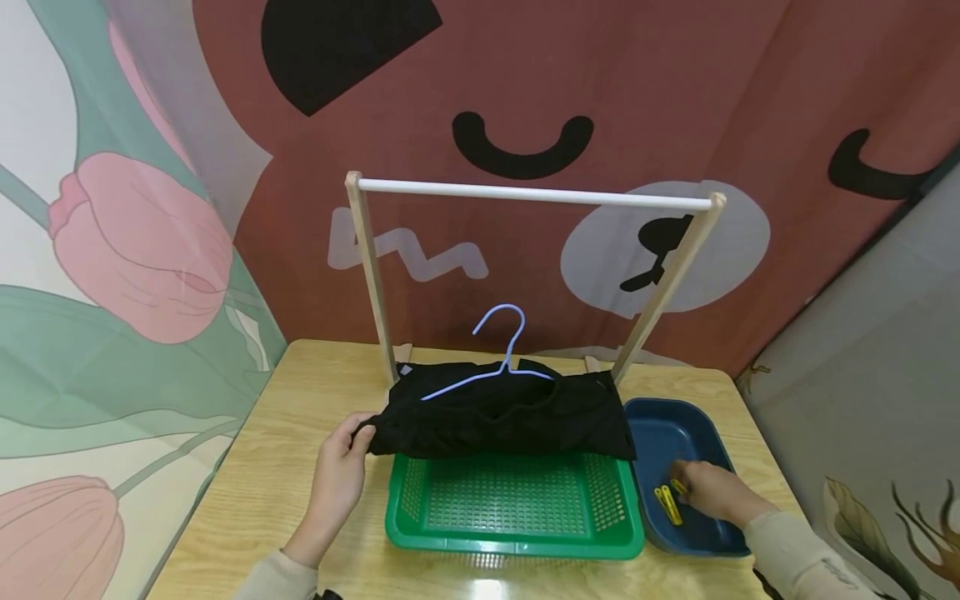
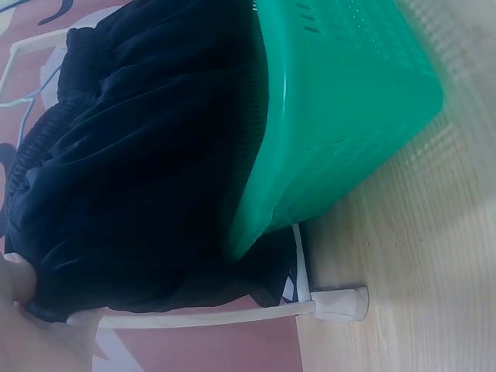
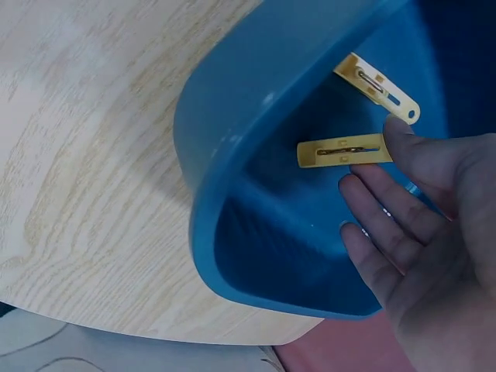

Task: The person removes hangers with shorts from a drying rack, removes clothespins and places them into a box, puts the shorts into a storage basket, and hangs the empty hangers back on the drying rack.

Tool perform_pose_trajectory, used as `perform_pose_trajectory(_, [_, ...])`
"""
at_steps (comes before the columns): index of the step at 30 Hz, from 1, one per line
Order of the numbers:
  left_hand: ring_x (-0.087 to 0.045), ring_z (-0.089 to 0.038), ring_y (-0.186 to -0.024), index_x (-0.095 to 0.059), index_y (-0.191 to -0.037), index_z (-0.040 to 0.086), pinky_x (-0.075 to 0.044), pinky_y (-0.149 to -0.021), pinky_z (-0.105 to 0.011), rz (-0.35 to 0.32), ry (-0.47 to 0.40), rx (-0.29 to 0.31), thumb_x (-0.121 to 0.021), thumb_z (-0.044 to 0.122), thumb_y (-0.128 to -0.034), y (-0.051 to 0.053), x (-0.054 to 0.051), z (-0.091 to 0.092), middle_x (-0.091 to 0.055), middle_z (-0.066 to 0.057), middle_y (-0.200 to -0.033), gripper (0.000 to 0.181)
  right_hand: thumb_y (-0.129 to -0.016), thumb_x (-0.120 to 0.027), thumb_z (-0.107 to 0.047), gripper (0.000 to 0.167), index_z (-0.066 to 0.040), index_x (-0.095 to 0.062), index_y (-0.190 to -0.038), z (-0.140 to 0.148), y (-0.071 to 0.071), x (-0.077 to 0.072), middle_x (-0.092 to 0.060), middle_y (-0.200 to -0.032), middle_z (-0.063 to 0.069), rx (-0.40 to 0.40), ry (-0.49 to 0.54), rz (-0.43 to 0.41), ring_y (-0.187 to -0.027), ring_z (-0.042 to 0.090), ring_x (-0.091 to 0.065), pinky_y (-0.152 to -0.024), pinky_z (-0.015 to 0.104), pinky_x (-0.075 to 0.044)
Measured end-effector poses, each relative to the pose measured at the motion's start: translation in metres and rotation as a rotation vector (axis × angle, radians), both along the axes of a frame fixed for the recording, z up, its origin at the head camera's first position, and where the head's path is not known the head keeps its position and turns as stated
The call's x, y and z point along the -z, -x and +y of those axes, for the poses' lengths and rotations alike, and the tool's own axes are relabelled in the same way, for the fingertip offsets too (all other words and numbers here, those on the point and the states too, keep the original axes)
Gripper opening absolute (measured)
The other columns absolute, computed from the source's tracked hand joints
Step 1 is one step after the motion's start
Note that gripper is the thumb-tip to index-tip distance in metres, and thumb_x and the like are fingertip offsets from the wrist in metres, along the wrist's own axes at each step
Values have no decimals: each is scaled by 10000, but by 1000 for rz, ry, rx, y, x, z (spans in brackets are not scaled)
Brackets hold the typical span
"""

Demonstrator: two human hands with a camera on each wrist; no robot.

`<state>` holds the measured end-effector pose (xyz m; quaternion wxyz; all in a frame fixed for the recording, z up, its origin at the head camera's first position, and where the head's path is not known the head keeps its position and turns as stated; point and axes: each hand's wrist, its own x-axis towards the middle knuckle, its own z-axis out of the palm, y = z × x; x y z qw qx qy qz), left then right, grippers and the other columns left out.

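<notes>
Black gathered cloth [image 1: 480,421] lies across the back of a green basket [image 1: 517,546], with a pale blue hanger [image 1: 487,377] at its top edge. My left hand [image 1: 341,475] pinches the cloth's left corner between thumb and fingers; the left wrist view shows this hand [image 2: 46,318] at the edge of the cloth [image 2: 147,170]. Inside the blue tray [image 1: 652,417], my right hand [image 1: 712,490] pinches a yellow clip [image 3: 341,152] at one end. Another yellow clip [image 3: 378,87] lies beside it in the tray.
A rack with wooden posts [image 1: 667,287] and a white top bar [image 1: 525,193] stands behind the basket at the back of the wooden table [image 1: 300,400]. Patterned curtains hang behind and at both sides. The tray touches or nearly touches the basket's right side.
</notes>
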<state>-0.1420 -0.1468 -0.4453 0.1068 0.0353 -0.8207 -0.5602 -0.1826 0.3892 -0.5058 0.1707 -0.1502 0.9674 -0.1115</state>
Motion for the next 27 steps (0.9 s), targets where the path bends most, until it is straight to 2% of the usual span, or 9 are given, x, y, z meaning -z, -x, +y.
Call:
perform_pose_trajectory(4, [-606,-241,-1107,-664,-1125,11,-497,-887,-287,2,1,2,-490,64,-1042,1,0,0,-666,-140,-1170,200,-797,-791,-16,263,-12,-666,-1028,1,-1,1,-687,-942,84,12,5,-9,-822,287,-660,-693,424,-547])
perform_pose_trajectory(11, [-600,-245,-1125,-662,-1130,8,-495,-894,-288,-5,1,-1,-493,58,-1039,2,0,-1,-661,-146,-1185,199,-790,-796,-21,235,-24,-670,-989,4,-2,1,-690,-842,49,22,26,2,-761,242,-647,-672,406,-540])
perform_pose_trajectory(15, [-600,-244,-1119,-661,-1133,7,-497,-896,-300,-11,3,-2,-489,59,-1040,2,-1,-1,-661,-149,-1182,202,-794,-771,12,226,1,-682,-1001,6,-2,-1,-698,-879,71,20,33,7,-776,257,-650,-666,404,-542])
perform_pose_trajectory(22, [-607,-236,-1093,-664,-1119,6,-500,-880,-280,-8,0,-2,-491,52,-1038,3,-2,-1,-667,-147,-1160,197,-823,-741,25,247,28,-673,-1061,8,-1,-6,-685,-898,94,93,37,-39,-823,287,-654,-701,437,-549])
perform_pose_trajectory(27, [-607,-234,-1099,-663,-1128,12,-490,-872,-242,-9,-1,5,-486,67,-1043,3,-2,-2,-666,-143,-1166,204,-869,-697,16,216,53,-661,-1079,11,-1,-13,-686,-910,102,97,54,8,-816,287,-659,-696,443,-547])
